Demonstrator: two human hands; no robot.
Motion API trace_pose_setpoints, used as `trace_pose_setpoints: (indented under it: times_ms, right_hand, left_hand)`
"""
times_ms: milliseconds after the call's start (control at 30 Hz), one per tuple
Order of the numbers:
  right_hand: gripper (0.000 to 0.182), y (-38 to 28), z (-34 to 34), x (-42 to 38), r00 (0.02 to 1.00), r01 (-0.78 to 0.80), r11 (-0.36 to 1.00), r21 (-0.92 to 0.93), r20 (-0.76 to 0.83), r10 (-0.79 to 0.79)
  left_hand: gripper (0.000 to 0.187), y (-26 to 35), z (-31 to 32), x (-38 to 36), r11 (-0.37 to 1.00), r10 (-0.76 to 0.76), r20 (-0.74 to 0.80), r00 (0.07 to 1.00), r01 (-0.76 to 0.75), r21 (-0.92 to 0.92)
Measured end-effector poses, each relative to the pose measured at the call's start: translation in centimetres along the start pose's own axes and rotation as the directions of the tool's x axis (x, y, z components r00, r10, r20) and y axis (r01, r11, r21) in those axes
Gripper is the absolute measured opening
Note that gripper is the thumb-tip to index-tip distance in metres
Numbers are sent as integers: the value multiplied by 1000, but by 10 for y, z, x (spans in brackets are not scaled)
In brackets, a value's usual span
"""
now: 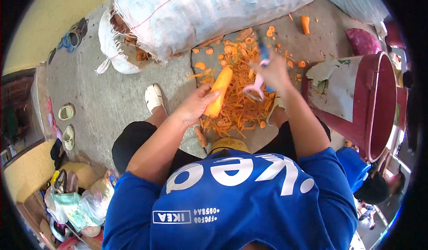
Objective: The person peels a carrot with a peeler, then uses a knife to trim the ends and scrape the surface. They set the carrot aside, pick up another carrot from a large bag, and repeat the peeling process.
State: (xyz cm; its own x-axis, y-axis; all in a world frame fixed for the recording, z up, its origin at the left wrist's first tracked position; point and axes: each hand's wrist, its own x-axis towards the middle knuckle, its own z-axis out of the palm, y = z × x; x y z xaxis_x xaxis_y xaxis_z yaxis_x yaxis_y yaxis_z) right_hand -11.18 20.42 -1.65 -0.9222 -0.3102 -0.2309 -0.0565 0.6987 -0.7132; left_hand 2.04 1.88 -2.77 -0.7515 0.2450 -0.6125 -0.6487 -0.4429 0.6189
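My left hand [198, 105] is wrapped round the thick lower part of a peeled orange carrot [224, 80], which tilts up and away from me. To its right, my right hand [274, 74] is closed on a pink peeler [254, 89], whose head points down toward the carrot but stands apart from it. A dark blue, blurred object [263, 51] sticks up past the same hand's fingers. Under both hands, a heap of carrot peelings [238, 111] covers the floor between my feet, with cut carrot ends [199, 65] scattered round its far side.
A big white woven sack [178, 18] lies across the far side, its torn mouth showing carrots [141, 53]. A single carrot piece [305, 24] lies beyond the heap. At right, a dark red bin [372, 103] lies tipped over. Unpeeled carrot [200, 136] rests near my left foot.
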Motion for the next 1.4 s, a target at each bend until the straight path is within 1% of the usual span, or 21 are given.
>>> trace_pose_setpoints:
  times_ms: [67,167,300,400,500,567,600,667,700,733,767,800,867,900,1000,1033,1067,1133,1233,1333,1400]
  right_hand:
    - [24,-24,10,-30,985,47,998,-49,167,-39]
    - [23,-14,25,-44,941,298,905,-303,251,-226]
    - [21,-16,22,-45,940,274,891,-362,297,-169]
    - [18,-17,21,-45,940,263,883,-389,308,-145]
    - [18,-15,26,-44,945,228,875,-428,313,-94]
    - [21,-7,34,-41,951,208,860,-466,301,-67]
    - [19,-3,39,-41,934,202,837,-508,357,-9]
    - [18,6,51,-40,885,198,784,-589,451,115]
    - [19,12,53,-43,856,232,817,-528,509,86]
    - [19,21,56,-49,823,259,848,-462,565,57]
    - [17,41,75,-50,840,247,837,-489,539,67]
    - [17,33,73,-45,845,263,826,-499,532,53]
    - [16,14,67,-47,848,281,811,-512,529,40]
    - [15,12,68,-43,848,146,872,-467,514,133]
    - [20,9,67,-30,650,64,986,-154,756,76]
    - [27,9,69,-31,636,-81,997,-4,770,55]
    - [27,8,69,-33,628,-190,974,125,778,23]
    - [28,-6,62,-37,624,-394,844,364,780,-45]
    - [27,11,71,-30,692,-387,811,438,720,-59]
    - [27,18,63,-19,849,-147,970,193,528,23]
    - [26,14,57,-18,934,-39,998,51,357,18]
  left_hand:
    - [40,2,-4,2,993,48,-21,999,-45,106]
    - [37,3,-8,5,962,80,-101,992,-50,267]
    - [32,5,-5,6,918,149,-179,973,-68,391]
    - [28,8,-2,6,896,117,-194,974,-19,444]
    - [37,5,-8,9,868,122,-176,977,-19,497]
    - [40,7,-3,6,754,171,-179,969,-11,657]
    - [41,8,2,4,686,195,-177,965,-5,728]
    - [46,-5,12,2,333,310,8,951,-117,936]
    - [47,6,32,-6,377,216,45,975,-126,918]
    - [47,5,35,-5,520,216,88,972,-191,832]
    - [45,4,31,-4,580,242,59,968,-193,792]
    - [43,4,25,1,634,276,24,961,-200,747]
    - [39,5,8,7,661,395,19,919,-298,689]
    - [37,9,6,6,669,448,20,894,-350,655]
    - [34,17,12,-1,882,346,-102,933,-286,375]
    - [32,15,13,1,852,434,-101,895,-371,370]
    - [31,16,13,1,819,481,-69,874,-420,392]
    - [30,18,14,2,742,569,0,822,-514,429]
    - [31,16,15,4,679,609,50,792,-553,482]
    - [33,14,15,6,763,534,14,845,-489,424]
    - [37,14,12,7,907,363,-119,924,-321,274]
